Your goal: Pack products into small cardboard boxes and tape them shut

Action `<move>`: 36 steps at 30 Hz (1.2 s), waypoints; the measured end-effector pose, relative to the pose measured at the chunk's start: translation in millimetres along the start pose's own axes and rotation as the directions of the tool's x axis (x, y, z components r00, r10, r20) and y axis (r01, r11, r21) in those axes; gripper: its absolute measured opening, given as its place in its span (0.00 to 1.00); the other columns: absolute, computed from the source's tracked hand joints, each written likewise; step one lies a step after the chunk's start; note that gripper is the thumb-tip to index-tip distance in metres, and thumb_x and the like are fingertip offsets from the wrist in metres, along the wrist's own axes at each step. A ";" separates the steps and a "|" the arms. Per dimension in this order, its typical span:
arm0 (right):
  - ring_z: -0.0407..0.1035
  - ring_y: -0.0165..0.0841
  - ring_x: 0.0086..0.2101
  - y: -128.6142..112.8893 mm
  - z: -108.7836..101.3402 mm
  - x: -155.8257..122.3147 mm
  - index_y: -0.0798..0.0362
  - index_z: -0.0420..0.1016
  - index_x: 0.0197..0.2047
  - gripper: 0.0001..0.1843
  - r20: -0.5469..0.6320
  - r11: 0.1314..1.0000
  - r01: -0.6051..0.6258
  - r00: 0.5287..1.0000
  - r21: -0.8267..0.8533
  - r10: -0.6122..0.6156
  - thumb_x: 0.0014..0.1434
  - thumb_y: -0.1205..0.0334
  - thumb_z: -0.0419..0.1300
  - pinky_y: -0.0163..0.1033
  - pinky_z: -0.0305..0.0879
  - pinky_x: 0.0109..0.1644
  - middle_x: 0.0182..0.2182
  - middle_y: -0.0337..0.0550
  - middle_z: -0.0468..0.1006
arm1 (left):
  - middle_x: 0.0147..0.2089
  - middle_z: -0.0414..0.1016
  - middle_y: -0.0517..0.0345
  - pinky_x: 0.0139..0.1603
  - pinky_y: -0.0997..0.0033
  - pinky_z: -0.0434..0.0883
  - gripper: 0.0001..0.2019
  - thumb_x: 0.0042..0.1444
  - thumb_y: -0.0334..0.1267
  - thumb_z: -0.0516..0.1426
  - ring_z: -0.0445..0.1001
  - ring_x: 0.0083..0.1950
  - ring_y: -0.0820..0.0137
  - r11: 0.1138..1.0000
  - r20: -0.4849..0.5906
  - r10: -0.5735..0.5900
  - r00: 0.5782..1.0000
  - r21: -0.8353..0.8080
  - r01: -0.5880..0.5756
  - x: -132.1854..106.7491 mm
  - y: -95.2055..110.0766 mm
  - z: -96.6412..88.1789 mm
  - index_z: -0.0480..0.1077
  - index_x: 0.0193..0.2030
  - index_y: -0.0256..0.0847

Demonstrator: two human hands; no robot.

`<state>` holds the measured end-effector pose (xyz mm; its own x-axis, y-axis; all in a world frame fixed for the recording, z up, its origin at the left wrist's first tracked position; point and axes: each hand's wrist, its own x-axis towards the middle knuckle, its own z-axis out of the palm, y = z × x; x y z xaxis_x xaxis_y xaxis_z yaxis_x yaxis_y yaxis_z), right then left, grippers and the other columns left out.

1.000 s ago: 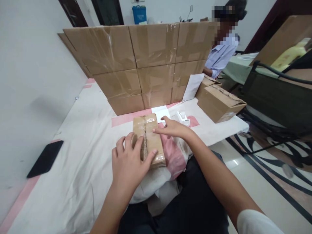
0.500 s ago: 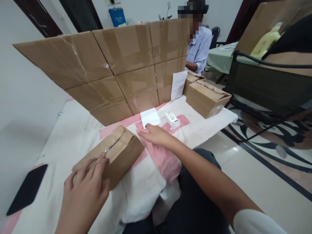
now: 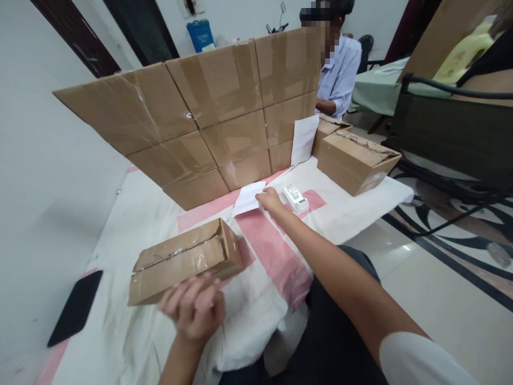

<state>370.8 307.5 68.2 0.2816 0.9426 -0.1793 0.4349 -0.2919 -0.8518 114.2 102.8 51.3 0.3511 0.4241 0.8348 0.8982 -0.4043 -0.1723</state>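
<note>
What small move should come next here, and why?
Probably lift the nearer white sheet with the right hand: its fingertips are at the sheet's right edge. The left hand, blurred, is beside the nearest box; whether it touches the box is unclear.

Flat black object (image 3: 76,307) near the wall (image 3: 44,160), blue container (image 3: 200,35) (faintly lettered), yellow jug (image 3: 465,51), pale-shirted person (image 3: 342,69)

The brown cardboard box (image 3: 184,262) lies lower left, at 8 o'clock, flaps nearly meeting along a ragged seam angled toward 2 o'clock. At 2 o'clock from it sits a white paper sheet (image 3: 247,200), right edge partly hidden.
</note>
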 end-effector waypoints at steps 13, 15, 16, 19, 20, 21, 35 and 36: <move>0.72 0.34 0.30 -0.4 -76.8 -79.8 0.51 0.60 0.56 0.28 0.083 0.910 0.253 0.952 0.329 -0.295 0.51 0.60 0.57 0.39 0.66 0.38 0.24 0.31 0.73 | 0.62 0.74 0.40 0.69 0.51 0.63 0.20 0.63 0.46 0.57 0.69 0.67 0.54 0.045 0.602 -0.506 0.618 -0.697 0.716 69.2 113.5 151.6 0.71 0.58 0.38; 0.73 0.35 0.33 3.8 -82.5 -78.9 0.52 0.66 0.53 0.23 0.098 0.922 0.282 0.944 0.264 -0.316 0.54 0.58 0.57 0.40 0.67 0.41 0.29 0.37 0.77 | 0.54 0.79 0.43 0.63 0.55 0.70 0.21 0.66 0.53 0.53 0.76 0.59 0.57 -0.183 0.706 -0.544 0.453 -0.627 0.757 58.7 104.6 165.3 0.73 0.53 0.37; 0.73 0.36 0.34 7.1 -85.0 -76.8 0.53 0.69 0.50 0.19 0.085 0.932 0.310 0.940 0.185 -0.330 0.55 0.58 0.58 0.41 0.67 0.41 0.30 0.39 0.78 | 0.52 0.80 0.43 0.60 0.57 0.72 0.23 0.67 0.55 0.51 0.77 0.57 0.57 -0.229 0.717 -0.571 0.400 -0.606 0.762 53.3 100.6 169.6 0.73 0.52 0.36; 0.74 0.36 0.36 19.6 -89.5 -68.7 0.53 0.75 0.44 0.13 0.108 0.931 0.361 0.929 -0.060 -0.353 0.55 0.62 0.59 0.41 0.67 0.43 0.33 0.42 0.79 | 0.53 0.80 0.44 0.59 0.62 0.73 0.26 0.65 0.59 0.53 0.78 0.58 0.59 -0.301 0.715 -0.619 0.325 -0.598 0.743 43.5 93.2 175.2 0.73 0.53 0.36; 0.74 0.36 0.37 23.8 -89.6 -66.6 0.53 0.75 0.44 0.13 0.130 0.925 0.363 0.928 -0.112 -0.348 0.55 0.63 0.59 0.41 0.67 0.43 0.35 0.43 0.80 | 0.54 0.80 0.45 0.59 0.64 0.73 0.27 0.64 0.59 0.55 0.77 0.59 0.60 -0.321 0.714 -0.626 0.313 -0.601 0.732 43.1 92.5 175.6 0.73 0.54 0.37; 0.74 0.36 0.39 27.6 -88.9 -64.9 0.53 0.76 0.45 0.13 0.151 0.920 0.361 0.928 -0.150 -0.339 0.56 0.63 0.60 0.41 0.68 0.43 0.37 0.43 0.80 | 0.55 0.80 0.45 0.59 0.64 0.73 0.27 0.63 0.59 0.56 0.77 0.59 0.60 -0.337 0.714 -0.629 0.307 -0.607 0.720 43.7 92.3 175.6 0.72 0.55 0.38; 0.76 0.38 0.35 13.6 -31.5 -38.5 0.52 0.60 0.66 0.39 0.362 0.893 -0.204 0.931 0.400 0.051 0.54 0.55 0.68 0.42 0.74 0.35 0.52 0.55 0.77 | 0.62 0.76 0.47 0.68 0.60 0.66 0.26 0.62 0.57 0.58 0.72 0.65 0.60 -0.429 0.749 -0.583 0.315 -0.612 0.664 49.6 97.6 168.5 0.70 0.61 0.44; 0.76 0.35 0.35 14.7 -26.4 -32.2 0.52 0.61 0.65 0.36 0.249 0.897 -0.137 0.968 0.419 0.031 0.55 0.60 0.65 0.42 0.74 0.37 0.53 0.54 0.76 | 0.62 0.76 0.47 0.69 0.61 0.65 0.26 0.62 0.57 0.58 0.72 0.66 0.60 -0.399 0.746 -0.589 0.311 -0.603 0.690 48.7 98.1 169.1 0.70 0.60 0.44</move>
<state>390.7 268.7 74.5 0.0731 0.9436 -0.3229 -0.0069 -0.3233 -0.9463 264.2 220.8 -13.4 -0.2223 0.9746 -0.0291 -0.2759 -0.0343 0.9606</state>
